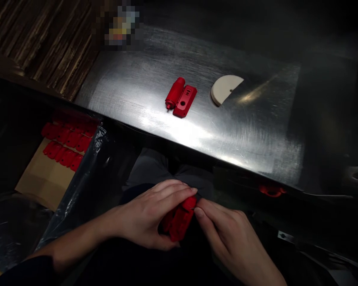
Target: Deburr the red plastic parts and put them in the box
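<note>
My left hand (151, 210) is wrapped round a red moulded plastic part (181, 222), held over my lap below the table's front edge. Its thumb and fingers grip opposite sides of the part. Close by on the right, my right hand (229, 226) is closed in a pinch at the part's upper right edge. A thin, light sliver shows at its fingertips, but what it holds is mostly hidden. On the metal table lie a red two-piece plastic part (183, 101), one side rounded and one flat, and a pale half-round disc (226, 88).
The metal table (131, 79) spans the view above my hands. At left, a plastic-lined box holds cardboard (45, 174) with rows of red parts (67, 139). Stacked brown sheets (45, 35) stand at the upper left. A red ring-shaped thing (272, 191) sits under the table edge.
</note>
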Available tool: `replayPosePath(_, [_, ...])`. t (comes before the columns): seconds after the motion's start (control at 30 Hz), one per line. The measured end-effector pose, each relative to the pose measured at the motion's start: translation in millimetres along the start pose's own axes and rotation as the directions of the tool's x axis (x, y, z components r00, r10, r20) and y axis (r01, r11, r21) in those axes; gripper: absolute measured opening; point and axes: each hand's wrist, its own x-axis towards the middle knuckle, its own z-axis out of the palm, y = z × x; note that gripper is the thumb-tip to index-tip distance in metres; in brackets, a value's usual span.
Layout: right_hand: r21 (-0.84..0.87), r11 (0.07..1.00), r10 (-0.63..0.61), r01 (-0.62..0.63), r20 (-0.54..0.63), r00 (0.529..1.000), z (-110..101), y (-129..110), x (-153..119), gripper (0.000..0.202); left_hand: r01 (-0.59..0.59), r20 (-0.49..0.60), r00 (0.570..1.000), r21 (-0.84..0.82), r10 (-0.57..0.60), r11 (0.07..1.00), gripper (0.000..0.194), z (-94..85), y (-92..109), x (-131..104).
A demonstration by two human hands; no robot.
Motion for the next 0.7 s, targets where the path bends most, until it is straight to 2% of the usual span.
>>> replayPosePath(0.13, [0.106, 0.992, 0.057, -0.073, 0.147, 0.988, -9.4, 1.9, 3.0, 0.04, 0.008, 0.072, 0.997, 0.03, -0.01, 1.0, 0.113, -3.0, -2.1, 0.7])
replayPosePath(0.23, [0.265, 0.958, 0.052, -0.109, 0.216, 0.975, -12.0, 9.0, 3.5, 0.047, 0.013, 0.082, 0.997, 0.001, -0.013, 1.0, 0.111, -3.4, -3.0, 2.8])
replayPosePath(0.33, [0.483, 0.872, 0.009, -0.081, 0.149, 0.989, -6.8, 19.3, 1.4, 0.052, 0.041, 0.05, 0.998, -0.056, -0.038, 0.998, 0.114, -1.0, -4.3, 4.1])
replayPosePath(0.4, [0.6, 0.792, 0.07, -0.107, 0.085, 0.994, 0.5, 25.4, -0.9, 0.051, 0.071, -0.01, 0.997, -0.13, -0.073, 0.989, 0.118, 2.7, -6.0, 3.2])
replayPosePath(0.47, [0.697, 0.7, 0.186, -0.157, 0.035, 0.982, 8.7, 30.0, -3.4, 0.047, 0.127, -0.072, 0.986, -0.284, -0.153, 0.95, 0.121, 8.1, -8.2, 1.2])
replayPosePath(0.5, [0.735, 0.657, 0.244, -0.167, 0.002, 0.97, 12.6, 31.7, -4.5, 0.045, 0.153, -0.092, 0.974, -0.399, -0.205, 0.904, 0.121, 11.1, -9.4, 0.2])
replayPosePath(0.57, [0.768, 0.622, 0.342, -0.153, -0.09, 0.936, 18.7, 33.8, -6.0, 0.042, 0.171, -0.098, 0.945, -0.662, -0.311, 0.729, 0.118, 16.8, -11.5, -0.9])
replayPosePath(0.63, [0.748, 0.65, 0.406, -0.133, -0.194, 0.893, 22.0, 34.2, -5.8, 0.04, 0.117, -0.094, 0.919, -0.863, -0.383, 0.492, 0.109, 20.5, -12.3, 0.0])
replayPosePath(0.7, [0.696, 0.706, 0.431, -0.13, -0.276, 0.859, 22.9, 32.7, -3.6, 0.039, 0.038, -0.095, 0.898, -0.956, -0.431, 0.289, 0.099, 21.2, -11.3, 2.7])
